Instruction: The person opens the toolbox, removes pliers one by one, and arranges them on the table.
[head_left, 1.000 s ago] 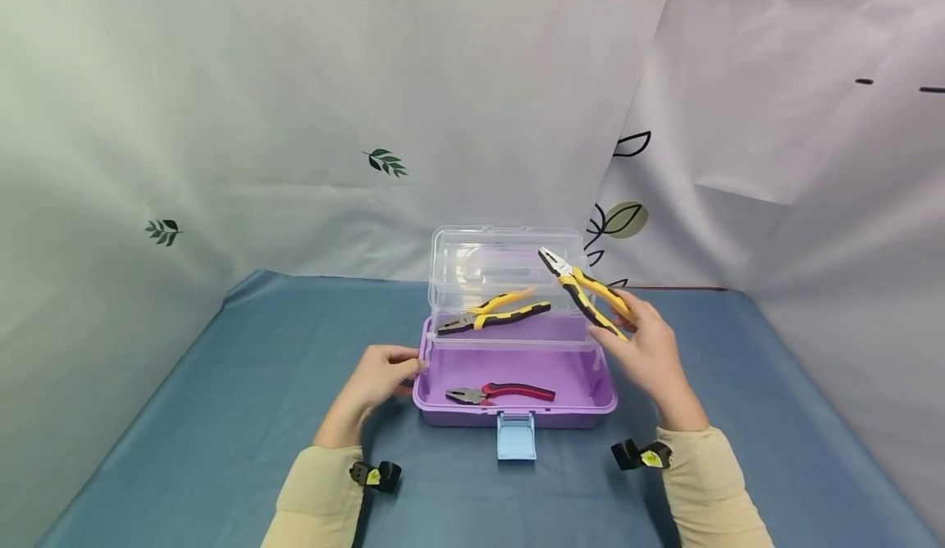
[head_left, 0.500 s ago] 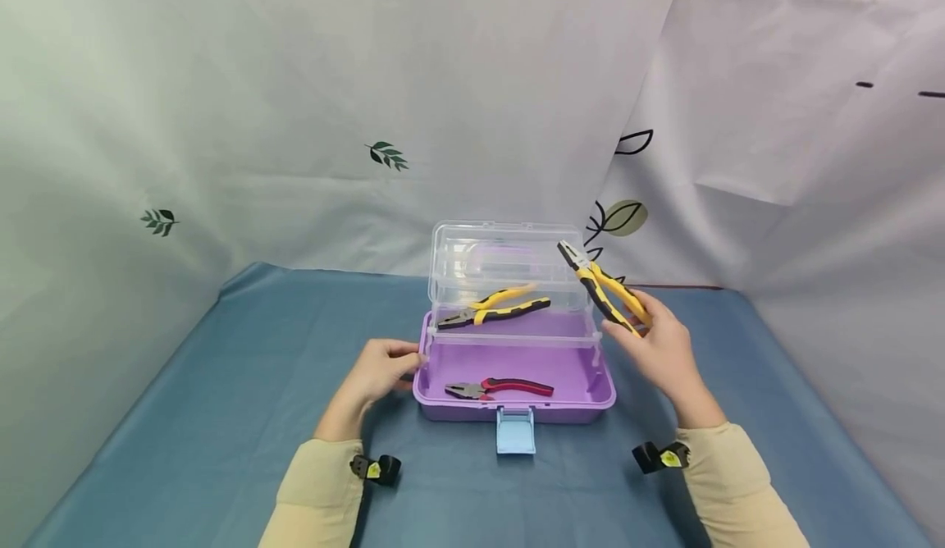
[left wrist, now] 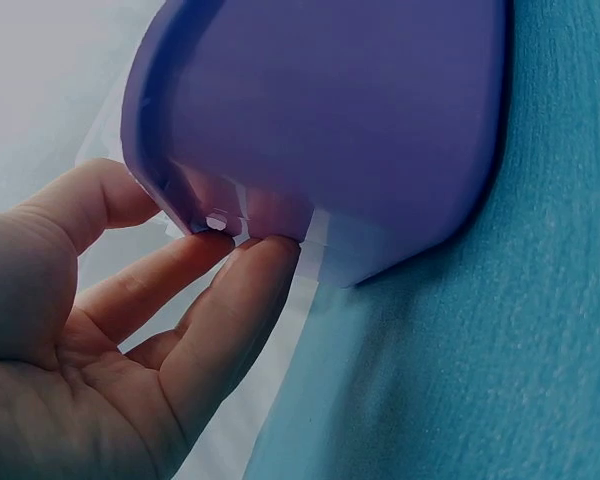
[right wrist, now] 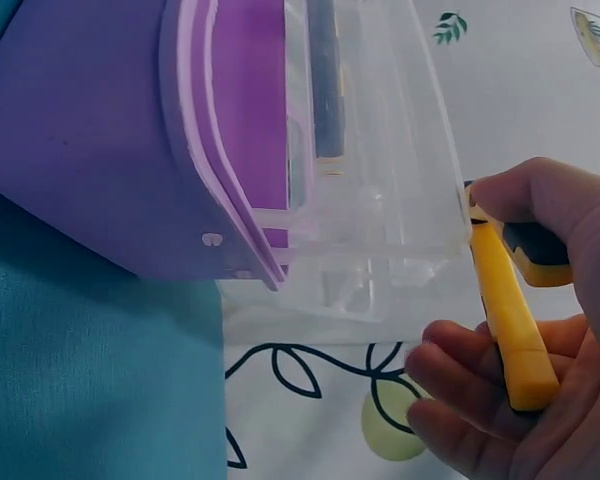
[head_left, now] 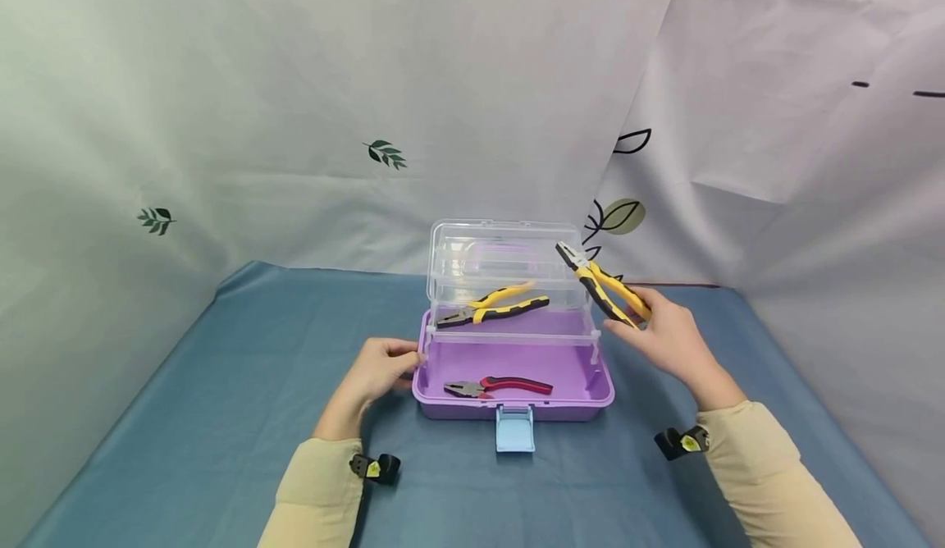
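Gripping yellow pliers [head_left: 586, 274] by the handles in the right hand [head_left: 668, 335], tilted head-up, probably for a sure hold. Pinching the purple box [head_left: 458, 409] by its end with the left hand [head_left: 378, 370], likely to steady it. Lying between the hands, on the box floor: red pliers [head_left: 509, 383]. Farther off, in the clear tray [head_left: 517, 339], likely blocking the rear floor: spare pliers [head_left: 483, 315]. Standing beyond both hands: the open lid [head_left: 509, 236].

Toolbox body [head_left: 458, 410] is purple, its latch [head_left: 514, 431] light blue, its lid [head_left: 487, 273] clear and colourless. Handles of the raised pliers [head_left: 586, 271] and tray pliers [head_left: 478, 317] are yellow patterned with black; those of the lower pliers [head_left: 484, 386] are red and black. Worktop [head_left: 295, 367] is blue, sleeves [head_left: 313, 482] cream, backdrop [head_left: 472, 105] pale grey with green leaf prints [head_left: 385, 154].
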`<move>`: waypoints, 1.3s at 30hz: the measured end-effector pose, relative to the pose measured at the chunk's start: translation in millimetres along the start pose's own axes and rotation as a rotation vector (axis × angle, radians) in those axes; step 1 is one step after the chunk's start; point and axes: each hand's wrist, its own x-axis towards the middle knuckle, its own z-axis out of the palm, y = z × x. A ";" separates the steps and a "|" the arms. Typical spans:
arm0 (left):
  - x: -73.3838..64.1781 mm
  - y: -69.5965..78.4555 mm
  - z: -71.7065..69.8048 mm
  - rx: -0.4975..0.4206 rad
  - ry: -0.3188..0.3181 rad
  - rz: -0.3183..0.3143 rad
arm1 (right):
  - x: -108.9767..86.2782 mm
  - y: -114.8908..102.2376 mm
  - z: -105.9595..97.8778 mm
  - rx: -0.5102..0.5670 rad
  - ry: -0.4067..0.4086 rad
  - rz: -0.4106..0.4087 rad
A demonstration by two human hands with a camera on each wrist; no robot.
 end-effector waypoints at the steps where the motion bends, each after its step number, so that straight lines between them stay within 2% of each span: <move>1: 0.2 -0.4 0.0 -0.002 0.002 -0.002 | 0.4 0.1 0.0 -0.004 0.001 -0.002; 4: 0.5 -1.3 0.2 -0.007 0.004 -0.003 | 1.1 0.5 0.6 0.001 0.006 0.001; 11: 0.5 0.1 1.1 -0.008 0.002 0.005 | 0.4 4.9 6.3 0.102 0.031 0.006; 18: -0.6 0.7 1.3 -0.004 0.001 0.006 | -3.0 7.3 8.8 0.149 0.067 0.037; 39: -0.4 0.9 0.8 0.000 0.014 -0.014 | -13.9 19.3 4.8 0.187 0.113 0.130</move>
